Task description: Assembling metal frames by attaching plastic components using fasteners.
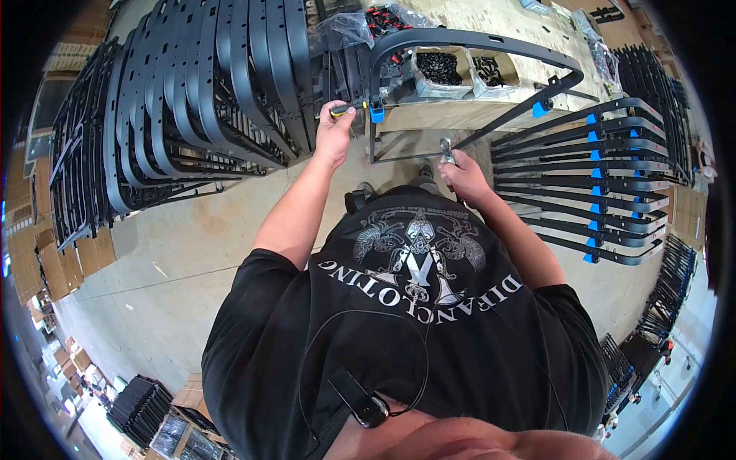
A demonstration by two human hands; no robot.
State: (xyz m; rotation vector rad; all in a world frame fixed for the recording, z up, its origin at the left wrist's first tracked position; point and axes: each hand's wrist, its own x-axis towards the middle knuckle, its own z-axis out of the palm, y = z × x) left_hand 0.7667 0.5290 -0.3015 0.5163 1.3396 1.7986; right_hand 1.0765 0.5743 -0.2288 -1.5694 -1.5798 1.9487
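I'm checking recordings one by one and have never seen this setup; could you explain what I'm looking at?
There is no robot: one person works with two bare hands. The picture comes from a wide fisheye camera on their head, looking down over their black T-shirt, so straight edges bend.

The left hand holds a yellow-and-black-handled tool, perhaps a screwdriver, near a blue fitting on a black metal frame. The right hand holds a ratchet wrench.

On the wooden workbench sit two open boxes of small black parts. More black frames stand at left; others, with blue pieces, are at right.
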